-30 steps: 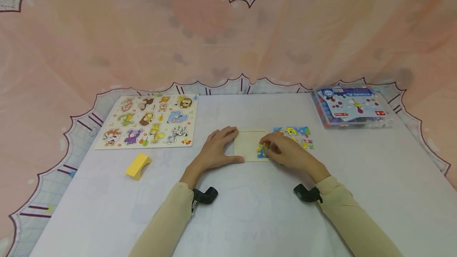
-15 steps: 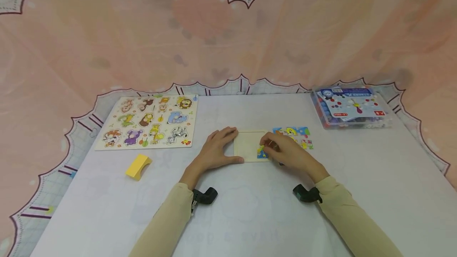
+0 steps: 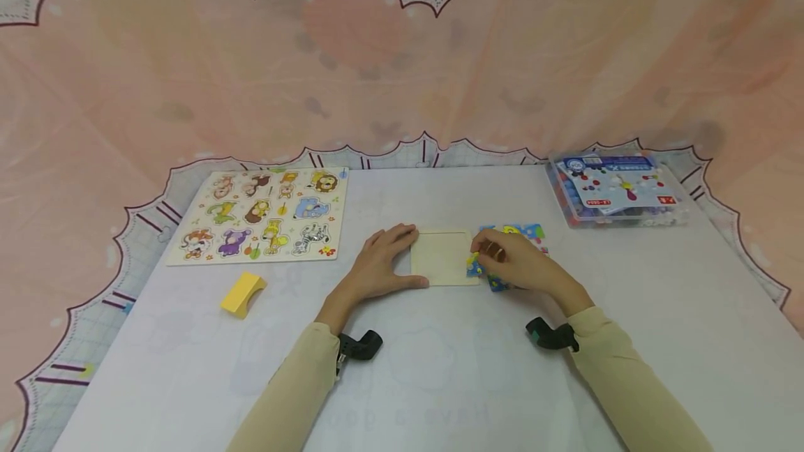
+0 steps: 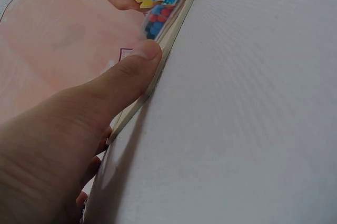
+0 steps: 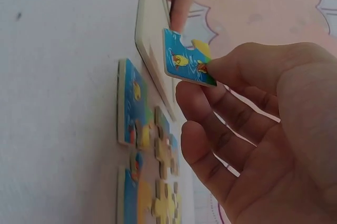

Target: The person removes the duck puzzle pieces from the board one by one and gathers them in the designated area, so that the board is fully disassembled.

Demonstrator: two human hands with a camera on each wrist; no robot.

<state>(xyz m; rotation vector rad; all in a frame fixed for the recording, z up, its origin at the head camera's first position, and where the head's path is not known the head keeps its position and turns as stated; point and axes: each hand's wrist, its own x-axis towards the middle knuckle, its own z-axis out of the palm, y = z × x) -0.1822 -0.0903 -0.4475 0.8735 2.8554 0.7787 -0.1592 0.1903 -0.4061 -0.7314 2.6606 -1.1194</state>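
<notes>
A shallow pale wooden puzzle tray (image 3: 442,257) lies flat before me, its inside bare. My left hand (image 3: 377,267) rests along its left side, the thumb (image 4: 134,69) on the near rim and the fingers fairly straight toward the far corner. Between thumb and fingertips, my right hand (image 3: 521,260) pinches a jigsaw piece (image 5: 184,58), blue with yellow figures. The right wrist view has that piece tilted up, just off the tray's right edge. More jigsaw pieces (image 5: 131,103) lie right of the tray, partly hidden under the right hand in the head view.
An animal puzzle board (image 3: 260,215) lies at the back left. In front of it sits a yellow arch block (image 3: 243,294). A clear plastic box (image 3: 618,190) with a printed card and coloured parts stands at the back right. A patterned curtain (image 3: 389,75) hangs behind the white table.
My right hand has lifted the piece from the tray's lower right corner and moved it slightly right, to the tray's edge. The left hand and the tray have stayed put.
</notes>
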